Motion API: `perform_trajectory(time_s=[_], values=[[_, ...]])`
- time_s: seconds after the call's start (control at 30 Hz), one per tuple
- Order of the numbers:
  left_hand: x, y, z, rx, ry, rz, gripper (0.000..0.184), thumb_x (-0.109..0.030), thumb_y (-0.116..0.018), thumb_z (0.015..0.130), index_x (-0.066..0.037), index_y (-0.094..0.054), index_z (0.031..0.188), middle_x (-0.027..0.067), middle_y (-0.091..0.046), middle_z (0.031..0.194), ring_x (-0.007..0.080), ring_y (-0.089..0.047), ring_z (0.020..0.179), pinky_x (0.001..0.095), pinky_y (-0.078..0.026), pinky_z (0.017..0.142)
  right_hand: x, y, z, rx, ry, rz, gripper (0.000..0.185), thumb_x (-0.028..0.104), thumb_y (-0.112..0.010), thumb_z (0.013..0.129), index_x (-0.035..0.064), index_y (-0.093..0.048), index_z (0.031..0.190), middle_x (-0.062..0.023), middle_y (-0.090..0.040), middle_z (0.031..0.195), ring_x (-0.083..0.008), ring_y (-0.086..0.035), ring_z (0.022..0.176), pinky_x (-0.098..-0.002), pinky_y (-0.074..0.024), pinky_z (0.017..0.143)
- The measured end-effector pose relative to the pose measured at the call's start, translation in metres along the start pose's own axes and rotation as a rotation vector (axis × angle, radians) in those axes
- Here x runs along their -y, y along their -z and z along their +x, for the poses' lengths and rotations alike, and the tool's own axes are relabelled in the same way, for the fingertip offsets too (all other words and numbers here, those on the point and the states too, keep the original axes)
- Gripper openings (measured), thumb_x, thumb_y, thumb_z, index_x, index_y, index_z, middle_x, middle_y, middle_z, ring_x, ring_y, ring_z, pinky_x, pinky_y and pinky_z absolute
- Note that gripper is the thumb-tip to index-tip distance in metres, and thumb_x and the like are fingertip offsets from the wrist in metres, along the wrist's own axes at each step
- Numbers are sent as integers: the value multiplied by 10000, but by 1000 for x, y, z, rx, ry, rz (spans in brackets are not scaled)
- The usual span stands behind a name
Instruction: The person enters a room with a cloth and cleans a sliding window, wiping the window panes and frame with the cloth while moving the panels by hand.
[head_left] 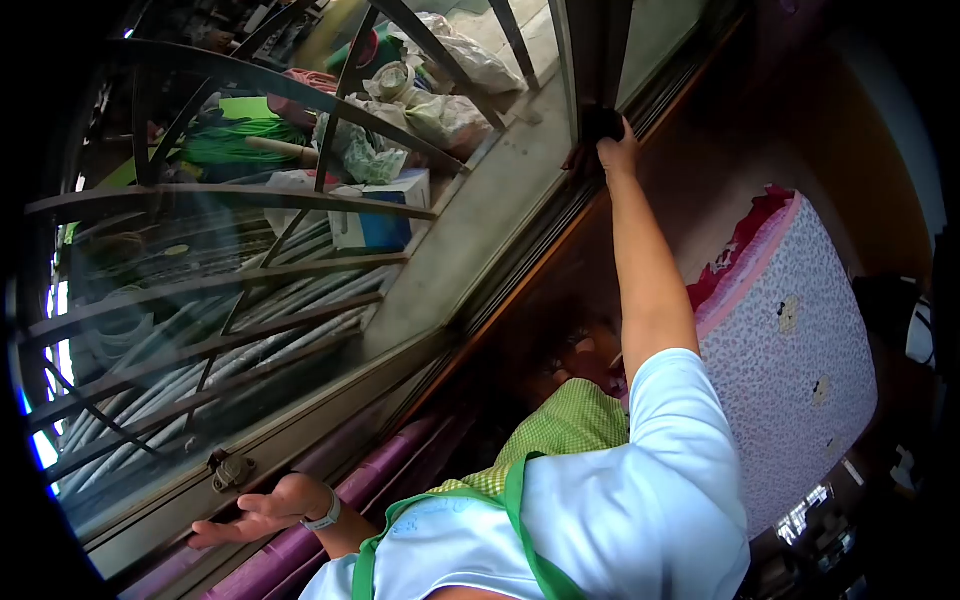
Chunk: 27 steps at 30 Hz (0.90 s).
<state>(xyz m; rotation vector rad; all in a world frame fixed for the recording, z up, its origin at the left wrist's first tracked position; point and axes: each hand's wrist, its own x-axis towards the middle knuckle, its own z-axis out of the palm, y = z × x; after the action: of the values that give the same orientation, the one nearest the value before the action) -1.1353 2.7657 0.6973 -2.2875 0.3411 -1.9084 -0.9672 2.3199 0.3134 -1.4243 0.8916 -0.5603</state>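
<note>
My right hand [619, 152] is at the end of a stretched arm, at the dark upright edge of the window frame [600, 60]. Its fingers are closed around a small black thing [601, 122], too dark to name. My left hand [268, 508] is low on the left with its fingers stretched out and apart, holding nothing. Just above it is a metal window latch [231, 470] on the sliding window's frame. A watch or band [324, 512] is on the left wrist.
Curved metal bars [260, 190] stand beyond the glass, with pipes [230, 350], bags [450, 120], a blue and white box [385, 212] and green cord [225, 138] behind them. A purple roll-like thing [390, 460] lies below the sill. A patterned mattress-like pad [800, 350] is at right.
</note>
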Motion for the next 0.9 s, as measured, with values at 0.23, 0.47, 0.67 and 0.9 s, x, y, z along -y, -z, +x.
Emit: perform_trajectory(time_s=[0.23,0.47,0.67,0.9], values=[[5,5,-1,60,-161,84,510,-306,-346,984,7,-320,1386,220,-284,1442,365,-165,1394,520,-177,1115,-10,-7,-37,68,-200,12,633,35,-497,713,41,-443,1344,-181,-539,1276,-308,-511,1182,-314,-381,988],[17,-2,1,-2,-385,19,518,-290,-350,972,87,-373,1325,201,-369,1403,376,-207,1380,547,-104,1122,-59,-56,-157,215,-488,-178,746,53,-521,760,61,-232,1447,-255,-388,1388,-367,-387,1290,-382,-318,1066],[2,-2,0,-5,-56,-58,533,-278,-314,987,102,-294,1359,191,-329,1433,320,-188,1398,523,-70,1135,-75,-85,-270,339,-616,-214,732,55,-497,755,36,-238,1440,-250,-423,1365,-361,-396,1284,-368,-318,1064],[3,-1,0,40,-69,-135,578,-341,-404,945,54,-343,1363,216,-201,1495,353,-84,1413,534,-41,1117,-65,-78,-338,651,-903,-20,525,-70,-548,637,-3,-529,1158,-159,-564,1137,-328,-522,1077,-377,-438,889]])
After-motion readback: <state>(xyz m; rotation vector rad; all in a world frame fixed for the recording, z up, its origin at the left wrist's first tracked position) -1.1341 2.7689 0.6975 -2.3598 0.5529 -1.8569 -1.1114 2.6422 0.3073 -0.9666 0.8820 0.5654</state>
